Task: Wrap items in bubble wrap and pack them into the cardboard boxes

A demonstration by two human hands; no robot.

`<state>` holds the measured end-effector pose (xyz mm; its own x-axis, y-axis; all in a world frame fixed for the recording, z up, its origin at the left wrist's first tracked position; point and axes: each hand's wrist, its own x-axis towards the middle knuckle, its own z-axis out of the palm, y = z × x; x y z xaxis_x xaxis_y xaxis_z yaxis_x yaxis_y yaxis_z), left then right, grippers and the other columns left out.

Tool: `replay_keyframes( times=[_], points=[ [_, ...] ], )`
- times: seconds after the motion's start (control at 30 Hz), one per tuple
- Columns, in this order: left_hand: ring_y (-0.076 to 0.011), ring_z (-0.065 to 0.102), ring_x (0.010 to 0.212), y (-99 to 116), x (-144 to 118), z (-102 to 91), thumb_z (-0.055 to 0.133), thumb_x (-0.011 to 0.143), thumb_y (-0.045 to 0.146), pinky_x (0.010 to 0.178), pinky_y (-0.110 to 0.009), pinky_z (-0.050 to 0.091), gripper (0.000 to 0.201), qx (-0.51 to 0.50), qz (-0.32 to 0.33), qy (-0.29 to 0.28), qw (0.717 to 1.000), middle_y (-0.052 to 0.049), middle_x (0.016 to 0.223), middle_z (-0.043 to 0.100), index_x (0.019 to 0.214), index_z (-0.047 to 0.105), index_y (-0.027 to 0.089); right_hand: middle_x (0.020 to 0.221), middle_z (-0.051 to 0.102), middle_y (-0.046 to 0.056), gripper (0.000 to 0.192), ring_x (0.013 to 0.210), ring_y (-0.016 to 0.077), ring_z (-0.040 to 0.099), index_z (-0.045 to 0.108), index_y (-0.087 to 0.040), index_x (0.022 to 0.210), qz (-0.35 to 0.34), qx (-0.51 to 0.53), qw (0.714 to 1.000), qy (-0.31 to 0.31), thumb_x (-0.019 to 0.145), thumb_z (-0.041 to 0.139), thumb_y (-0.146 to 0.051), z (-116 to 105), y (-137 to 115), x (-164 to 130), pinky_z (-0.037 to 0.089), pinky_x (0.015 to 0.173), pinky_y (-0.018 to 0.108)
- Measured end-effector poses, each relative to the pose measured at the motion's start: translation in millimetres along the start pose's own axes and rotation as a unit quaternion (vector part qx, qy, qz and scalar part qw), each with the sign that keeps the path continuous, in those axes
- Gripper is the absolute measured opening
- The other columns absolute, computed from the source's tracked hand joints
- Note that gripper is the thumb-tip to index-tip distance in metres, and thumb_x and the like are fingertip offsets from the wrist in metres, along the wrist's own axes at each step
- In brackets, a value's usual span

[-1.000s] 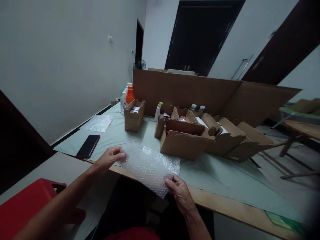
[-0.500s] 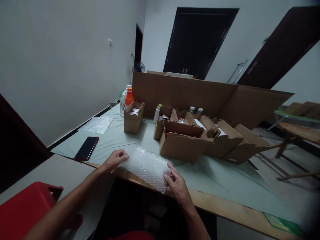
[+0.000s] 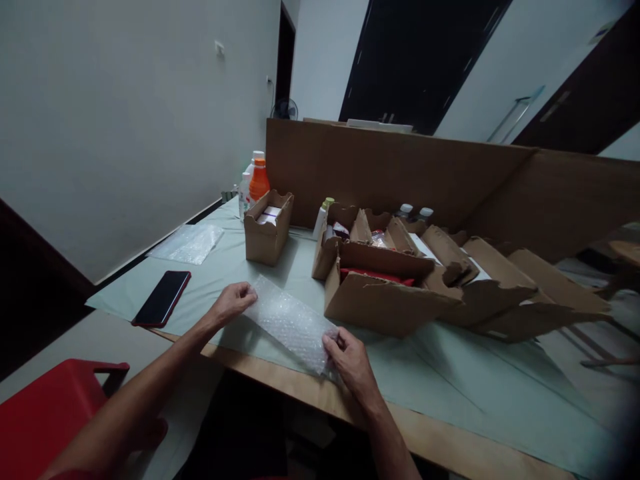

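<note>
A sheet of clear bubble wrap (image 3: 293, 322) lies on the table's pale green cover (image 3: 450, 373), close to the front edge. My left hand (image 3: 233, 301) pinches its left end. My right hand (image 3: 348, 357) pinches its right end, low and near the wooden table edge. The sheet stretches between both hands, just in front of an open cardboard box (image 3: 380, 293) with something red inside.
A dark phone (image 3: 162, 298) lies left of my left hand. A small open box (image 3: 267, 227), orange and white bottles (image 3: 259, 179), more open boxes (image 3: 500, 287), a tall cardboard wall (image 3: 400, 173), another bubble wrap sheet (image 3: 187, 242) and a red stool (image 3: 45, 413) surround the spot.
The bubble wrap has come down from hanging over the table edge to lying on the table, and it looks narrower. Both hands moved forward with it.
</note>
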<state>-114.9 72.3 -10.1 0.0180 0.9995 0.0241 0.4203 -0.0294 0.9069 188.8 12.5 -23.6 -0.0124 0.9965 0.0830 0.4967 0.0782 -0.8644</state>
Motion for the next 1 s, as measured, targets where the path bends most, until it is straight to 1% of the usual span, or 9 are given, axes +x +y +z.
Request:
replay_keyframes(
  times=[0.1, 0.23, 0.37, 0.5, 0.73, 0.8, 0.9, 0.97, 1.0],
  points=[
    [-0.0116, 0.039, 0.056, -13, 15, 6.3, 0.054, 0.065, 0.034, 0.054, -0.024, 0.024, 0.017, 0.043, -0.017, 0.030, 0.998, 0.006, 0.054, 0.042, 0.056, 0.047, 0.021, 0.056, 0.048, -0.004, 0.023, 0.057, 0.0128, 0.042, 0.050, -0.022, 0.060, 0.009, -0.032, 0.999, 0.006, 0.072, 0.058, -0.040, 10, 6, 14, 0.031, 0.055, 0.025],
    [-0.0120, 0.040, 0.056, -24, 21, 15.0, 0.053, 0.064, 0.030, 0.053, -0.024, 0.024, 0.015, 0.069, -0.028, 0.039, 0.996, 0.005, 0.052, 0.043, 0.054, 0.047, 0.021, 0.056, 0.048, -0.004, 0.022, 0.056, 0.0128, 0.042, 0.054, -0.022, 0.064, 0.015, -0.054, 0.998, -0.004, 0.076, 0.054, -0.040, 14, 11, 18, 0.030, 0.054, 0.025],
    [-0.0124, 0.042, 0.056, -25, 18, 12.7, 0.052, 0.067, 0.032, 0.054, -0.023, 0.028, 0.016, 0.065, -0.020, 0.030, 0.997, 0.005, 0.055, 0.043, 0.057, 0.048, 0.021, 0.056, 0.047, -0.004, 0.025, 0.057, 0.0134, 0.045, 0.050, -0.022, 0.062, 0.005, -0.061, 0.998, -0.016, 0.076, 0.052, -0.042, 10, 6, 17, 0.031, 0.055, 0.025],
    [-0.0125, 0.043, 0.057, -24, 10, 7.4, 0.053, 0.070, 0.033, 0.055, -0.023, 0.030, 0.017, 0.072, -0.007, 0.025, 0.997, 0.005, 0.057, 0.043, 0.059, 0.049, 0.021, 0.058, 0.050, -0.003, 0.026, 0.057, 0.0139, 0.047, 0.052, -0.022, 0.064, -0.011, -0.069, 0.997, -0.012, 0.078, 0.051, -0.044, 4, -5, 14, 0.035, 0.056, 0.025],
    [-0.0143, 0.046, 0.060, -22, 1, 10.2, 0.056, 0.074, 0.024, 0.059, -0.025, 0.028, 0.016, 0.158, -0.002, 0.059, 0.986, 0.004, 0.058, 0.049, 0.059, 0.051, 0.021, 0.060, 0.058, -0.001, 0.020, 0.058, 0.0146, 0.050, 0.059, -0.021, 0.065, 0.004, -0.167, 0.986, 0.013, 0.079, 0.055, -0.035, 8, -8, 8, 0.031, 0.057, 0.026],
    [-0.0156, 0.049, 0.062, -21, 2, 14.2, 0.059, 0.074, 0.023, 0.060, -0.026, 0.028, 0.013, 0.189, -0.009, 0.069, 0.980, 0.002, 0.060, 0.053, 0.062, 0.055, 0.021, 0.064, 0.062, 0.001, 0.016, 0.060, 0.0158, 0.053, 0.066, -0.021, 0.077, 0.016, -0.201, 0.979, 0.022, 0.080, 0.057, -0.032, 12, -6, 7, 0.030, 0.058, 0.026],
    [-0.0186, 0.055, 0.067, -22, 3, 18.4, 0.063, 0.077, 0.025, 0.062, -0.027, 0.031, 0.005, 0.224, -0.024, 0.081, 0.971, 0.000, 0.067, 0.060, 0.078, 0.065, 0.021, 0.082, 0.071, 0.004, 0.030, 0.071, 0.0182, 0.060, 0.069, -0.021, 0.108, 0.023, -0.239, 0.970, 0.033, 0.084, 0.056, -0.033, 11, -3, 6, 0.035, 0.065, 0.027],
    [-0.0204, 0.058, 0.072, -23, 3, 18.6, 0.064, 0.080, 0.030, 0.065, -0.028, 0.036, 0.023, 0.238, -0.026, 0.088, 0.967, -0.002, 0.076, 0.064, 0.100, 0.067, 0.021, 0.098, 0.073, 0.007, 0.039, 0.084, 0.0214, 0.064, 0.065, -0.019, 0.122, 0.019, -0.260, 0.965, 0.037, 0.088, 0.055, -0.036, 6, 0, 7, 0.040, 0.074, 0.030],
    [-0.0209, 0.060, 0.075, -24, 1, 18.2, 0.064, 0.082, 0.032, 0.067, -0.028, 0.039, 0.034, 0.243, -0.023, 0.093, 0.965, -0.004, 0.084, 0.066, 0.113, 0.065, 0.020, 0.106, 0.073, 0.010, 0.042, 0.092, 0.0237, 0.065, 0.064, -0.018, 0.124, 0.017, -0.272, 0.961, 0.038, 0.089, 0.055, -0.037, 2, 2, 8, 0.041, 0.080, 0.032]
  ],
)
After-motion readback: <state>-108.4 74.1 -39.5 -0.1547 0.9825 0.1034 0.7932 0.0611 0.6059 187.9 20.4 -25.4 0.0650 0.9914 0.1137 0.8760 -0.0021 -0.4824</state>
